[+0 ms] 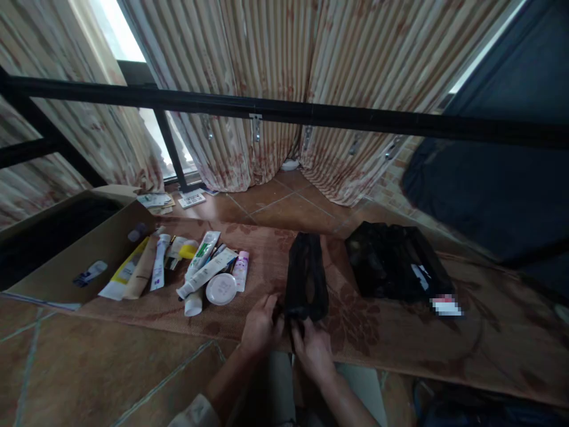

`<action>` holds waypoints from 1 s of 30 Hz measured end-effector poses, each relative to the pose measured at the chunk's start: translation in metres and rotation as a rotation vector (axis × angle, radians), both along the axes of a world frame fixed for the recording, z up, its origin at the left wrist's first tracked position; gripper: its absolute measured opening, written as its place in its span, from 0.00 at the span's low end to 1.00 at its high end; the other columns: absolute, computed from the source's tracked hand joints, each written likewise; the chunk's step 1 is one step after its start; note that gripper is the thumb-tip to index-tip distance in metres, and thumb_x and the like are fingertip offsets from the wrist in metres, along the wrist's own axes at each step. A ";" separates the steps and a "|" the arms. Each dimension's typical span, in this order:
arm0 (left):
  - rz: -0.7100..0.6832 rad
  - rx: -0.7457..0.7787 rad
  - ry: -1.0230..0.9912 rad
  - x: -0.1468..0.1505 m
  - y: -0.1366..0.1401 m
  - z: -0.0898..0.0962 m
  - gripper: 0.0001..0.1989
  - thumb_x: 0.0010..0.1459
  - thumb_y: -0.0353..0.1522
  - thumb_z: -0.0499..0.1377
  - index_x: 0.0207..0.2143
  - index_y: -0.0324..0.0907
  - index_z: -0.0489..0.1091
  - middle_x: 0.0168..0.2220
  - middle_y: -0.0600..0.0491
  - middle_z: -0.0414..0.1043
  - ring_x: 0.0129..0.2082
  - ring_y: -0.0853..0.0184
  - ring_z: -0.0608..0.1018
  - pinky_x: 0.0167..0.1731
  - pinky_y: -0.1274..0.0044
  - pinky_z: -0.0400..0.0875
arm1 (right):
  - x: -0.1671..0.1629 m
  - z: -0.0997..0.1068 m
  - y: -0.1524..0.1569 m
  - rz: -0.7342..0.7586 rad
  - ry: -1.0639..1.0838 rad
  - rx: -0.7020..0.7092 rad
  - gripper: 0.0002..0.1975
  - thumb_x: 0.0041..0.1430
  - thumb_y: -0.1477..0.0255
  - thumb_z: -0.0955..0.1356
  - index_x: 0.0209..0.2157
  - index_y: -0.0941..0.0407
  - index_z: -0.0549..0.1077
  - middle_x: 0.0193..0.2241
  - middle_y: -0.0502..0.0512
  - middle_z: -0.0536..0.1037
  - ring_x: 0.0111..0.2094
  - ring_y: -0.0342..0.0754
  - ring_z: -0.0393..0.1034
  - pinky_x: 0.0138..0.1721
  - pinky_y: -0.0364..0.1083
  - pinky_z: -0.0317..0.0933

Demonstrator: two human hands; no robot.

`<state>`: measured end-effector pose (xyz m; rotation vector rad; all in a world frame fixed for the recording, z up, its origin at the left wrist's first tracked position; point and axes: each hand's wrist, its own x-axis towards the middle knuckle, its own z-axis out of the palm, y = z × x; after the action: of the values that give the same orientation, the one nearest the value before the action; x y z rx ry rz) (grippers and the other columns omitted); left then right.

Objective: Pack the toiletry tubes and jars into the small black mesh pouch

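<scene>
A long, narrow black pouch (306,273), seemingly see-through on top, lies lengthwise on the reddish-brown patterned cloth (267,237). My left hand (261,325) is closed at its near left corner, the fingertips partly lost in shadow. At the near end my right hand (315,351) pinches the dark material, close beside the left. To the left lies a loose group: a white tube (208,273), a green-and-white tube (203,252), a small pink-and-white tube (240,270) and a round clear-lidded tub (221,289). Farther left are a beige tube (141,270) and a yellow-and-white packet (125,274).
An open cardboard box (89,261) with dark contents stands at the left. A crumpled black plastic bag (395,261) lies on the cloth at the right. Beyond the cloth, a black metal rail (284,108) crosses in front of long curtains (271,53). Papers (155,200) lie on the tiles.
</scene>
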<state>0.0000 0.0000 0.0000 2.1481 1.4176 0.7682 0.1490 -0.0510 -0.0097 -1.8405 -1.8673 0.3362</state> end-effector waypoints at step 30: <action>-0.082 0.124 0.075 0.001 -0.002 -0.003 0.10 0.63 0.32 0.48 0.36 0.42 0.69 0.34 0.50 0.72 0.36 0.65 0.75 0.39 0.73 0.70 | -0.003 0.010 0.008 -0.040 0.173 -0.049 0.25 0.68 0.60 0.52 0.40 0.56 0.75 0.34 0.59 0.79 0.35 0.49 0.74 0.35 0.43 0.59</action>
<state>0.0007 -0.0016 -0.0027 2.3371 1.3403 0.7709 0.1461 -0.0429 0.0000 -1.8157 -1.7177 0.5143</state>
